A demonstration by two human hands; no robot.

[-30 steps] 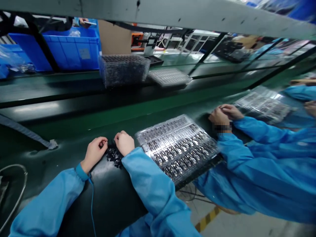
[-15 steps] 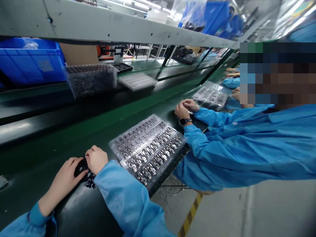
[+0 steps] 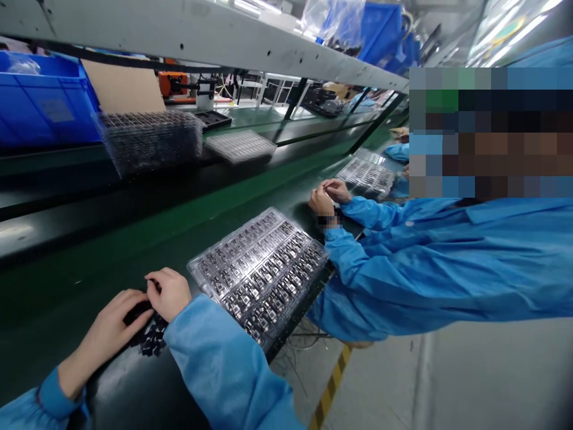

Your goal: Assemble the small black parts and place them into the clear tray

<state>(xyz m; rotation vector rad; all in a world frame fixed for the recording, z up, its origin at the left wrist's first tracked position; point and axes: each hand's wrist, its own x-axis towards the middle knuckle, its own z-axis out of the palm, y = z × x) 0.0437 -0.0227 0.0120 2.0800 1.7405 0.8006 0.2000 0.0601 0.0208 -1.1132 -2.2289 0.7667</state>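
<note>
My left hand (image 3: 114,322) and my right hand (image 3: 168,292) meet at the near edge of a dark green bench. Both are curled over a small black part (image 3: 136,312) held between their fingertips. Under them lies a little heap of small black parts (image 3: 151,343). To the right of my right hand lies a clear plastic tray (image 3: 262,272) with rows of small dark components in its pockets.
A co-worker in a blue coat sits on my right, their hands (image 3: 329,196) pinched together beyond the tray. A second tray (image 3: 366,174) lies farther along. At the back stand a stack of clear trays (image 3: 150,138), a flat tray (image 3: 242,146) and blue bins (image 3: 42,107).
The view has swung to the right, so my hands and the tray now sit lower and farther left. My hands have stayed together over the heap of parts.
</note>
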